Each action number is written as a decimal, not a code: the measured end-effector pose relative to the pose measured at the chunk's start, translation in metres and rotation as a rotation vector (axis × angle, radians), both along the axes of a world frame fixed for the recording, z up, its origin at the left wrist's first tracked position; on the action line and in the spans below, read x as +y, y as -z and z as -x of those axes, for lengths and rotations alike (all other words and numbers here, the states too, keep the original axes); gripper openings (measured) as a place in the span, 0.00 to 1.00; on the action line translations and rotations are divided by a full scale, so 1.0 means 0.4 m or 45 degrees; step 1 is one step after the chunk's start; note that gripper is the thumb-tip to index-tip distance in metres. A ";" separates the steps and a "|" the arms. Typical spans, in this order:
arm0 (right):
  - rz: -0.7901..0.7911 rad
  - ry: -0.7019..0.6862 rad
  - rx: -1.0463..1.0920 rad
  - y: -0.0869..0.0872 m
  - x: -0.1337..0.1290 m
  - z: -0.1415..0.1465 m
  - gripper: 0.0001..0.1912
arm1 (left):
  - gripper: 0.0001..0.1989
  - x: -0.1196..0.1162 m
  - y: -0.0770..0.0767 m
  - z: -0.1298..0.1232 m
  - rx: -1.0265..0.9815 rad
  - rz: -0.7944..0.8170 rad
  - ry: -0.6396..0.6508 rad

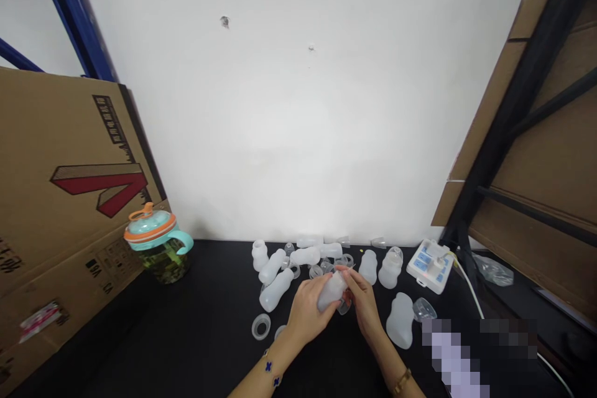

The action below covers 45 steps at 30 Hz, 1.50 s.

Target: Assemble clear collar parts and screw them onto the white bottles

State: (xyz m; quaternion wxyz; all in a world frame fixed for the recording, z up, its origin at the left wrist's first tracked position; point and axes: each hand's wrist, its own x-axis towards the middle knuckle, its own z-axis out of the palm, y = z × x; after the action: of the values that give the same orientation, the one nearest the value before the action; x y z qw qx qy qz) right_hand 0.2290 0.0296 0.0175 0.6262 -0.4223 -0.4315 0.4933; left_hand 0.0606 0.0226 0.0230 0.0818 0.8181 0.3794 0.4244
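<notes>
Left hand (305, 316), right hand (364, 303) gripping silicone bottle (332, 292), red V (93, 179) on carton (56, 130), print unreadable

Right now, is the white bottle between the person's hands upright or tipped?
Tipped: the translucent bottle lies slanted, held between the left hand and the right hand.

About ten silicone bottles (277, 290), two hands (305, 317), one white control unit (430, 265), one lidded cup (152, 230).

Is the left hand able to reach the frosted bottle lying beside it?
Probably yes: nothing stands between the left hand and the lying frosted bottle, but that hand holds another bottle and must release it first.
</notes>
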 end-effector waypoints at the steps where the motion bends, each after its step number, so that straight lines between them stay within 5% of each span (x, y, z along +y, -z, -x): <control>1: -0.002 -0.001 -0.001 0.000 0.000 0.000 0.26 | 0.28 0.000 0.000 -0.001 -0.003 0.003 0.002; 45: 0.057 0.245 -0.181 -0.034 -0.018 0.016 0.26 | 0.25 0.005 0.002 -0.008 0.087 -0.011 -0.072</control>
State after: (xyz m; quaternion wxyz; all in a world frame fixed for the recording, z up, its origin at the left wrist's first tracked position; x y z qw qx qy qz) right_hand 0.2225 0.0223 0.0312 0.6291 -0.5094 -0.4210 0.4092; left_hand 0.0638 0.0245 0.0223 0.0532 0.8215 0.4029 0.4000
